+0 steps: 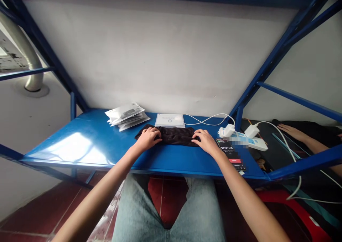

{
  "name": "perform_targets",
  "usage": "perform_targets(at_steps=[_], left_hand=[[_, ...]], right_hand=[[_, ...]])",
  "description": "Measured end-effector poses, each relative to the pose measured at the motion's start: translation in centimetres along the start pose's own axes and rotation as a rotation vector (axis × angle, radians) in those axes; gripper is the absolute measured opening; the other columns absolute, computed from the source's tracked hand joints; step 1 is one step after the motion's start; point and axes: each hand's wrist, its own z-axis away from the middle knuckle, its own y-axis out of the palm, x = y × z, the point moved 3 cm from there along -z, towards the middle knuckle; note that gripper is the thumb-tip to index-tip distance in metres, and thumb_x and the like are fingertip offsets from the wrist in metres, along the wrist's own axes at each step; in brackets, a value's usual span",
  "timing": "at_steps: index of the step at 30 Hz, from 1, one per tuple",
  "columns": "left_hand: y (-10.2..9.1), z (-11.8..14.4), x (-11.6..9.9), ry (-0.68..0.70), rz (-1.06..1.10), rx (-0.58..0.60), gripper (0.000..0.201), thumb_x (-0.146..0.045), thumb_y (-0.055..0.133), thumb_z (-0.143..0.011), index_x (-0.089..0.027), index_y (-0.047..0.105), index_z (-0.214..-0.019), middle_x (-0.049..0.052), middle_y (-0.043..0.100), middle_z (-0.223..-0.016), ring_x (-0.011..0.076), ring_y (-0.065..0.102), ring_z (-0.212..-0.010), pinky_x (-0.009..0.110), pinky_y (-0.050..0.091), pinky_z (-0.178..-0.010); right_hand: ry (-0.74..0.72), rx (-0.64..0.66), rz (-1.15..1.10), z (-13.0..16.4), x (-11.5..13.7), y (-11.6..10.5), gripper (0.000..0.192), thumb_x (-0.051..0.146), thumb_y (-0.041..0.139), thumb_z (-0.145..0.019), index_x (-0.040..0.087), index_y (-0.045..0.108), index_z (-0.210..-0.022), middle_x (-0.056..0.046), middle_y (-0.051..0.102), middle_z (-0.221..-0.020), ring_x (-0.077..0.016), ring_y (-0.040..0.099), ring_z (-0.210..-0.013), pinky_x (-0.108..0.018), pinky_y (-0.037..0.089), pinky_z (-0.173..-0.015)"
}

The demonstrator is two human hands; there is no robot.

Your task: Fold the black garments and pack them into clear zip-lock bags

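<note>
A folded black cloth (176, 136) lies as a long, narrow bundle across the blue table (171, 158) in front of me. My left hand (150, 137) grips its left end from above, fingers curled over the fabric and thumb on the near side. At the other end my right hand (203, 139) holds the cloth between thumb and bent fingers. Both hands keep the bundle down on the tabletop. Which garment or item the cloth is, I cannot tell. Just behind it lies a white printed sheet or packet (170, 120).
Several clear plastic packets (127, 115) are stacked at the back left. To the right are a phone (230, 154) with a running timer and a white power strip (243, 139) with plugs and cables. Blue frame posts flank the table. Another person's hand (292, 131) rests on dark fabric at far right.
</note>
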Motion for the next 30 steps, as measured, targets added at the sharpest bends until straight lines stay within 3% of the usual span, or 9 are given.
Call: perform_targets(at_steps=[4,8,12,17,19,21,25,28,30], left_hand=[[-0.4,-0.1,-0.1,0.056,0.04,0.059,0.031,-0.034,0.07,-0.093,-0.025,0.069,-0.123,0.004,0.071,-0.095,0.0231,0.066,-0.098,0.034,0.05,-0.09],[-0.1,1.0,0.1,-0.001,0.032,0.026,0.048,-0.047,0.066,-0.094,-0.024,0.062,-0.136,0.012,0.066,-0.113,0.0297,0.062,-0.107,0.041,0.05,-0.093],[0.2,0.9,0.7,-0.083,0.033,-0.021,0.035,-0.05,0.064,-0.094,-0.026,0.066,-0.119,0.014,0.057,-0.131,0.0343,0.051,-0.123,0.052,0.047,-0.099],[-1.2,0.6,0.8,0.031,0.113,0.012,0.015,-0.033,0.07,-0.09,-0.021,0.063,-0.093,0.007,0.069,-0.105,0.026,0.06,-0.105,0.039,0.049,-0.092],[-1.8,2.0,0.2,0.076,0.148,0.02,0.006,-0.024,0.064,-0.092,-0.02,0.063,-0.096,0.004,0.069,-0.094,0.02,0.063,-0.089,0.031,0.049,-0.084],[-2.0,4.3,-0.5,0.122,0.174,0.043,0.018,-0.019,0.058,-0.093,-0.021,0.065,-0.109,0.003,0.069,-0.091,0.0171,0.064,-0.082,0.028,0.049,-0.078],[-2.0,9.3,-1.7,0.255,0.165,0.168,0.039,-0.022,0.056,-0.094,-0.025,0.064,-0.132,0.005,0.073,-0.106,0.0207,0.07,-0.093,0.03,0.051,-0.083],[-2.6,10.6,-2.2,0.247,0.139,0.178,0.026,-0.035,0.053,-0.1,-0.024,0.074,-0.111,0.006,0.074,-0.099,0.0217,0.07,-0.091,0.033,0.053,-0.085],[-2.9,10.0,-2.6,0.154,0.079,0.041,0.036,-0.039,0.045,-0.104,-0.022,0.076,-0.094,0.008,0.072,-0.092,0.0226,0.069,-0.091,0.036,0.053,-0.087]], right_hand=[[-0.119,-0.025,-0.084,1.2,1.1,-1.5,0.014,0.017,0.057,-0.09,0.024,0.067,-0.086,-0.006,0.074,-0.116,-0.0289,0.06,-0.119,-0.05,0.047,-0.1],[-0.19,-0.038,-0.173,4.5,1.5,-1.5,0.019,0.015,0.053,-0.091,0.026,0.066,-0.081,-0.004,0.078,-0.106,-0.0268,0.065,-0.118,-0.047,0.049,-0.101],[-0.182,-0.075,-0.24,6.3,1.2,-0.6,0.023,0.017,0.053,-0.09,0.027,0.073,-0.092,-0.005,0.078,-0.107,-0.0269,0.07,-0.11,-0.047,0.053,-0.099],[-0.171,-0.11,-0.253,6.9,0.7,-0.8,0.026,0.018,0.055,-0.091,0.028,0.076,-0.101,-0.005,0.078,-0.109,-0.0264,0.072,-0.109,-0.048,0.056,-0.099],[-0.177,-0.102,-0.257,7.9,0.6,-0.8,0.026,0.019,0.055,-0.092,0.029,0.078,-0.101,-0.004,0.079,-0.111,-0.0262,0.072,-0.111,-0.049,0.056,-0.101],[-0.173,-0.048,-0.248,9.5,0.7,-0.7,0.026,0.022,0.056,-0.094,0.031,0.079,-0.104,-0.002,0.079,-0.114,-0.0264,0.072,-0.114,-0.052,0.054,-0.107],[-0.132,0.137,-0.242,12.6,0.9,-0.7,0.033,0.033,0.062,-0.096,0.034,0.073,-0.127,-0.002,0.073,-0.132,-0.0288,0.065,-0.129,-0.053,0.049,-0.113],[-0.113,0.187,-0.266,13.0,1.0,-1.4,0.033,0.038,0.061,-0.098,0.035,0.072,-0.129,-0.002,0.072,-0.134,-0.0286,0.063,-0.132,-0.051,0.051,-0.112],[-0.117,0.111,-0.251,12.1,1.5,-1.8,0.027,0.037,0.057,-0.101,0.034,0.076,-0.121,-0.001,0.076,-0.127,-0.0271,0.066,-0.128,-0.049,0.053,-0.11]])
